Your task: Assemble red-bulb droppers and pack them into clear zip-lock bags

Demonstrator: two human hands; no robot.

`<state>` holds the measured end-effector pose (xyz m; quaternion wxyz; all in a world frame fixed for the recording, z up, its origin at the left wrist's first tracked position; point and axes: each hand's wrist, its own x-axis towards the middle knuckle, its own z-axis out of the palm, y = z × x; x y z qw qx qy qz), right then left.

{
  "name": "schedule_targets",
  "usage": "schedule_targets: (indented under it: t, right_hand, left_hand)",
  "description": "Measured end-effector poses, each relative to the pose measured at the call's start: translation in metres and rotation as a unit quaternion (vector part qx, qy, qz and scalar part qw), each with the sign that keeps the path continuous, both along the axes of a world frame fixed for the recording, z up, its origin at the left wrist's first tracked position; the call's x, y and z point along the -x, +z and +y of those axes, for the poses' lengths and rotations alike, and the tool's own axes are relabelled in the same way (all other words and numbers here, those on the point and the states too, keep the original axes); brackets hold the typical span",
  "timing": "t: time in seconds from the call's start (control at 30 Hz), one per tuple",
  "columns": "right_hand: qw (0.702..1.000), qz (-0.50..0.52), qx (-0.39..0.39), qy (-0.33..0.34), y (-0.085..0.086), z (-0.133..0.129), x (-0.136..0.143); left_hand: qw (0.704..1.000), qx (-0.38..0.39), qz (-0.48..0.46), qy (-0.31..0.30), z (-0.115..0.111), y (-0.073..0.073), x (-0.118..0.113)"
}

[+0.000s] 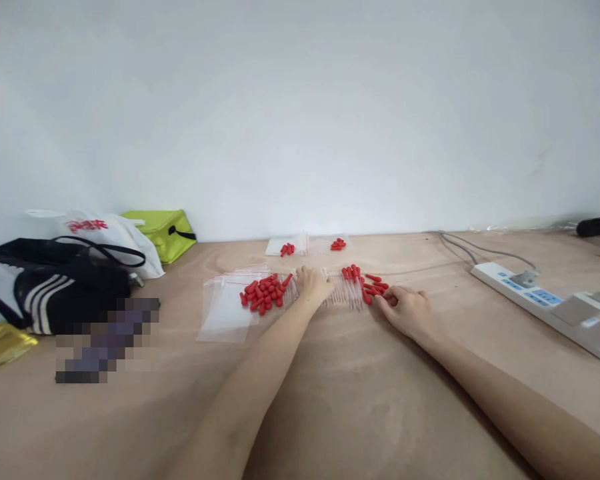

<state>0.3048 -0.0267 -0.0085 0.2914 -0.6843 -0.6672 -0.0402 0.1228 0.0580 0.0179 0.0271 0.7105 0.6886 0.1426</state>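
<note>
My left hand (314, 285) rests over a row of thin clear tubes (347, 293), its fingers curled down; what they grip is hidden. To its left lies a heap of red rubber bulbs (264, 293), partly on flat clear zip bags (227, 313). My right hand (409, 309) is at the right edge of a smaller group of loose red bulbs (374, 287). Its thumb and fingers are bent together at the bulbs, and I cannot make out what is between them. Several red bulbs (351, 273) sit at the far ends of the tubes, between my hands.
Behind, near the wall, two bags (276, 244) (321, 248) carry small groups of red bulbs. A white power strip (540, 300) with plugs lies right. At left are a black bag (75, 293), a white plastic bag (147, 250), a lime-green box bag (167, 233) and a blurred-out item (113, 340).
</note>
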Motion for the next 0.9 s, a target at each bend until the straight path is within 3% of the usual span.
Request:
schedule_targets:
  t: [0.23,0.4,0.5,0.63,0.73,0.9]
  right_hand:
    - [1.000,0.010,-0.028,0.004,-0.003,0.000,0.005]
    - [0.996,0.027,-0.076,0.036,-0.009,0.001,0.008]
    - [0.984,0.073,-0.117,0.112,-0.012,-0.001,0.012]
    - [0.960,0.114,-0.132,0.221,-0.013,-0.008,0.026]
    - [0.944,0.102,-0.120,0.289,-0.011,-0.012,0.044]
    - [0.919,0.114,-0.102,0.363,-0.011,-0.007,0.075]
  left_hand:
    - [0.998,0.049,-0.001,0.028,0.010,-0.002,-0.006]
    - [1.000,0.023,-0.003,-0.004,0.000,0.003,-0.005]
    - [0.999,-0.015,-0.004,-0.051,-0.016,0.011,0.011]
    - [0.988,-0.065,-0.014,-0.140,-0.048,0.014,0.053]
    - [0.955,-0.132,-0.017,-0.267,-0.067,0.000,0.088]
    - [0.912,-0.194,-0.048,-0.359,-0.075,-0.025,0.115]
